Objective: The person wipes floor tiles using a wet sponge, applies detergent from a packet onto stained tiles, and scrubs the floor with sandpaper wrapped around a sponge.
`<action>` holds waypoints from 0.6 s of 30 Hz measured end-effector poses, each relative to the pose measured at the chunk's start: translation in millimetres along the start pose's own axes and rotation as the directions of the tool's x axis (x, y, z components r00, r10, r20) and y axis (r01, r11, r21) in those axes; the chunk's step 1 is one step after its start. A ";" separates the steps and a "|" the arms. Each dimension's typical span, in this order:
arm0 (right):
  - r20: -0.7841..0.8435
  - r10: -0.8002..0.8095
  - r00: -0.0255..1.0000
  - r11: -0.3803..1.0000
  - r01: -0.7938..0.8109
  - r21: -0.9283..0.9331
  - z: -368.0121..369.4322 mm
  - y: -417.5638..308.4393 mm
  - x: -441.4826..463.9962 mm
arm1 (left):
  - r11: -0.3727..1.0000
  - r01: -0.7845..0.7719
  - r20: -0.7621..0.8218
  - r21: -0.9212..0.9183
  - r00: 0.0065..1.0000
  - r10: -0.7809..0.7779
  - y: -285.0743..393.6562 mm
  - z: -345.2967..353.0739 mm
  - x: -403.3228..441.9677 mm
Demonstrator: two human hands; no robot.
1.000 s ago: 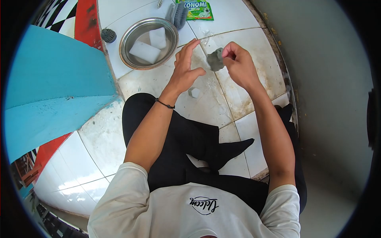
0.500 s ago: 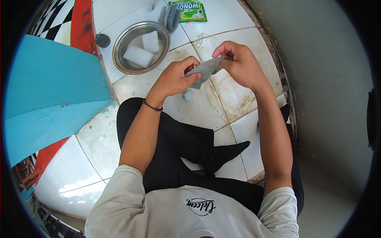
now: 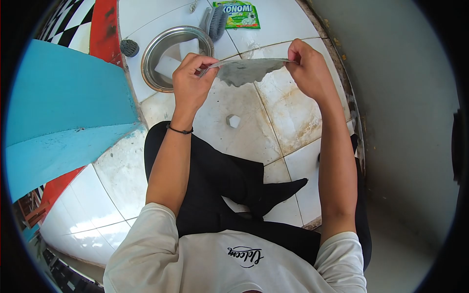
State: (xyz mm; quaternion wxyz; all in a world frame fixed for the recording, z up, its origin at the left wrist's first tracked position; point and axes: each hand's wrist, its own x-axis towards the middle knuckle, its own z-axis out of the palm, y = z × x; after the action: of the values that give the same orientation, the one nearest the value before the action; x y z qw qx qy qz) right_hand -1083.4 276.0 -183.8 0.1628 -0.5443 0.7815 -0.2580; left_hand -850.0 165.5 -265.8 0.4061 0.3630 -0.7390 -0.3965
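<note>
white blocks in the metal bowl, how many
2: one white block toward the bowl's far side, another block nearer, to its left. The left hand covers part of the bowl, so more could be hidden.

Likely home (exact room unclear): stained tile floor (image 3: 249, 139), metal basin (image 3: 144, 63), brush (image 3: 217, 24).

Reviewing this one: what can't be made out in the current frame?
In the head view:
Thin grey cloth: pinched parts, covered by the left hand and right hand.
Round silver metal basin: lower-right rim, behind the left hand.
Green printed plastic packet: lower-left part, behind the grey-bristled brush; fine print, too small.
</note>
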 end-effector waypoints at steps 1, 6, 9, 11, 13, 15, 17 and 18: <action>0.004 0.064 0.998 0.997 -0.064 0.050 -2.7 -1.6 -0.8 | 1.000 -0.026 -0.028 -0.010 0.999 0.026 4.0 -2.5 -0.2; -0.028 -0.017 0.999 0.996 0.015 -0.090 27.4 31.9 13.9 | 0.998 -0.043 -0.054 0.041 0.998 0.045 -12.6 8.5 -2.0; -0.103 -0.042 0.994 0.999 0.041 -0.012 23.9 30.7 20.5 | 0.977 -0.161 -0.105 0.141 0.979 0.177 -1.5 8.8 -0.6; -0.134 -0.037 0.990 0.999 0.041 0.031 20.7 30.7 15.0 | 0.923 -0.302 -0.137 0.238 0.931 0.339 11.8 5.8 -5.9; -0.137 -0.017 0.990 0.999 0.023 0.039 16.5 31.8 1.9 | 0.908 -0.318 -0.009 0.272 0.943 0.332 19.1 11.7 -19.0; -0.116 0.011 0.993 1.000 -0.008 0.020 27.4 56.2 -9.6 | 0.901 -0.298 0.156 0.316 0.953 0.260 26.2 24.7 -37.9; -0.095 0.042 0.995 0.999 -0.045 -0.025 53.7 93.7 -25.6 | 0.877 -0.272 0.360 0.396 0.925 0.124 21.4 52.9 -64.4; -0.085 0.055 0.995 0.996 -0.061 -0.063 71.0 114.4 -34.6 | 0.851 -0.276 0.450 0.446 0.891 0.054 14.7 69.6 -79.0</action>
State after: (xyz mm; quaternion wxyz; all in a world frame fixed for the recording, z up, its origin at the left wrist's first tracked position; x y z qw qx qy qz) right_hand -1120.9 323.7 -308.9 0.1198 -0.5152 0.8111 -0.2497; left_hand -882.7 259.8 -302.3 0.1624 0.2945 -0.9148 -0.2236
